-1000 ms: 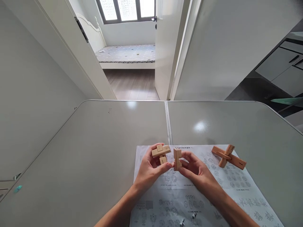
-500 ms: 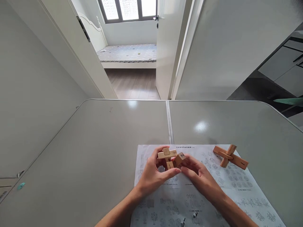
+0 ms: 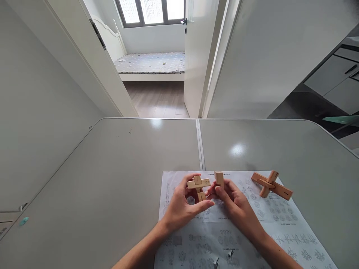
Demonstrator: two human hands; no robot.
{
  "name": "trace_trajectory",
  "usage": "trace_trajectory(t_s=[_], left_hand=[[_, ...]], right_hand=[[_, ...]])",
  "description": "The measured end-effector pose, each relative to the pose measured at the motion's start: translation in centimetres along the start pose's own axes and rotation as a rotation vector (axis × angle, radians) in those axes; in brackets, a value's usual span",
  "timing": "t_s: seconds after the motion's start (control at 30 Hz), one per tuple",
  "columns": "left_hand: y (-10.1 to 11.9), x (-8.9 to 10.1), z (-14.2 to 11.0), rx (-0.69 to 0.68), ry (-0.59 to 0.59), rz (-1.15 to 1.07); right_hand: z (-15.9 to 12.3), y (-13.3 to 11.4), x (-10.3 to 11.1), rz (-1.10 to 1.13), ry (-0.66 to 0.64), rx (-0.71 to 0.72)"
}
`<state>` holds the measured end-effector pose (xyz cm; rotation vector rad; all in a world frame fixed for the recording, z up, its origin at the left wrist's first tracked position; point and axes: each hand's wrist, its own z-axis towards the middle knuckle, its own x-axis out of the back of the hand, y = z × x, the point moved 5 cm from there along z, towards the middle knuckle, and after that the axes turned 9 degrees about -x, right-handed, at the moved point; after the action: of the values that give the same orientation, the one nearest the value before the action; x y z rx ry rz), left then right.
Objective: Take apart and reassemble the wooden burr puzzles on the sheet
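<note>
My left hand (image 3: 182,205) grips a partly joined wooden burr puzzle (image 3: 198,183), its light bars crossing one another between thumb and fingers. Close beside it on the right, my right hand (image 3: 231,196) pinches a single wooden puzzle piece (image 3: 219,179), held upright and apart from the joined bars. Both hands are over a printed instruction sheet (image 3: 202,239) with rows of small line drawings. Another wooden cross assembly (image 3: 270,184), redder in tone, lies on the sheet's right edge. The fingers hide part of the held bars.
The sheet rests on a grey table (image 3: 112,179) with a seam (image 3: 200,144) down its middle. Small torn bits (image 3: 215,262) are near the sheet's bottom. Beyond the table, an open door (image 3: 198,56) shows a bed (image 3: 151,63).
My right hand has turned its piece from tilted to upright and lifted it slightly away from the joined bars. My left hand has hardly moved.
</note>
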<state>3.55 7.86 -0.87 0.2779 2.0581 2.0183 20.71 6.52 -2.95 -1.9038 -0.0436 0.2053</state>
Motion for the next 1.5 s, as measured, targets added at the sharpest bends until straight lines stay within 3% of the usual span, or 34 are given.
trace_trajectory(t_s=[0.23,0.43,0.7,0.77,0.9,1.13,1.5], left_hand=[[0.1,0.0,0.0,-0.019,0.001,-0.012],[0.0,0.0,0.0,-0.007,-0.001,-0.004],[-0.5,0.2,0.0,-0.005,0.004,0.016],[-0.6,0.3,0.1,-0.003,0.013,0.009],[-0.4,0.3,0.1,0.001,0.009,0.005],[-0.2,0.0,-0.1,-0.015,-0.024,0.038],[-0.3,0.1,-0.5,-0.109,0.039,0.149]], right_hand=[[0.1,0.7,0.6,0.094,0.02,-0.06],[0.0,0.0,0.4,-0.078,-0.008,-0.005],[0.1,0.7,0.5,-0.086,-0.045,-0.046],[0.1,0.3,0.5,-0.106,-0.043,0.017],[-0.1,-0.8,1.1,-0.235,0.108,0.22],[-1.2,-0.7,1.0,-0.522,0.254,0.438],[-1.7,-1.3,0.3,-0.669,0.213,0.577]])
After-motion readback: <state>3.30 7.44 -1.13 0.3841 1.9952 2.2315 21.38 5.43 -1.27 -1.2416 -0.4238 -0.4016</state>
